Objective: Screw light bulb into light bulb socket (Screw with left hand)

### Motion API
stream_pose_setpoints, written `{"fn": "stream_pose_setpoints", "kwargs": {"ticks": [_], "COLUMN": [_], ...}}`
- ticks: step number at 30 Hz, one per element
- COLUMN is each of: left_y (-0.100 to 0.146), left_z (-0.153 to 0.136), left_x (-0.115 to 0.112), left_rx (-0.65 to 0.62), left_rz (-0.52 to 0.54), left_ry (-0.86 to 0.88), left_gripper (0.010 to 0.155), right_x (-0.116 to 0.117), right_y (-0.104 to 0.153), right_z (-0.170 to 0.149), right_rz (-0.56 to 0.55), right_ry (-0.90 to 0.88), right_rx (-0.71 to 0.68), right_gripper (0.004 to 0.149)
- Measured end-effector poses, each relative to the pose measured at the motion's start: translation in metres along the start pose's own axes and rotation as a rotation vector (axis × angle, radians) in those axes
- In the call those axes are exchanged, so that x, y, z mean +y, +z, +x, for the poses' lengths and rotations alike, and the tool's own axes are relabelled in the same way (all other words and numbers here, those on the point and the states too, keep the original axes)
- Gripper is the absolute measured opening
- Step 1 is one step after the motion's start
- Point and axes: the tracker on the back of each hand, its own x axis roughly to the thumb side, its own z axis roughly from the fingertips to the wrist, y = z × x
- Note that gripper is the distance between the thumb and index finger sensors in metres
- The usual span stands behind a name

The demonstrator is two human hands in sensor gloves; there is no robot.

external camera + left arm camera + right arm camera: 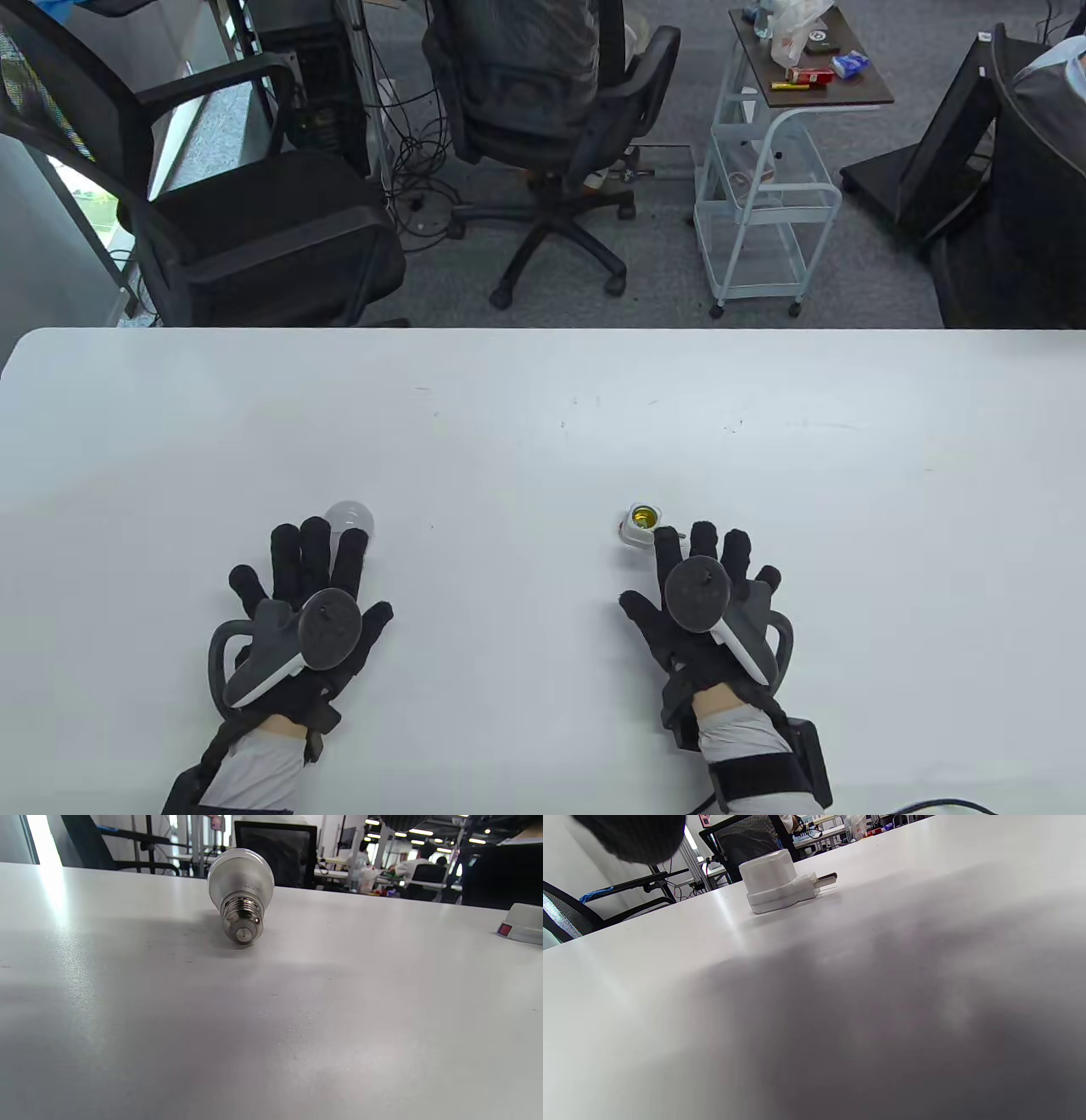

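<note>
The light bulb (349, 515) is seen lying on its side on the white surface (543, 407), its screw base (242, 926) turned toward the left hand (310, 611), whose fingers (316, 543) are spread flat and grip nothing. The socket (641, 523) is set upright well to the right, just beyond the right hand (704, 607), likewise spread open and empty.

bulb (240, 878): frosted dome, metal thread | socket (775, 882): glossy white plastic | table (543, 407): smooth, white
</note>
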Motion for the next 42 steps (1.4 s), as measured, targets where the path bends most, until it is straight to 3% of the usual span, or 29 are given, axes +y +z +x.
{"fn": "stream_pose_setpoints", "kwargs": {"ticks": [23,35,42], "left_y": [0.004,0.003,0.002], "left_z": [-0.011,-0.012,-0.013], "left_x": [0.003,0.001,0.0], "left_rx": [0.023,0.031,0.037], "left_rz": [0.007,0.001,-0.006], "left_ry": [0.108,0.136,0.14], "left_gripper": [0.083,0.083,0.083], "right_x": [0.01,0.009,-0.004], "right_y": [0.001,-0.003,-0.017], "right_z": [-0.006,-0.008,-0.004], "right_rz": [0.102,0.086,0.047], "right_ry": [-0.006,-0.024,-0.128], "right_rx": [0.043,0.081,0.114], "right_gripper": [0.082,0.084,0.084]}}
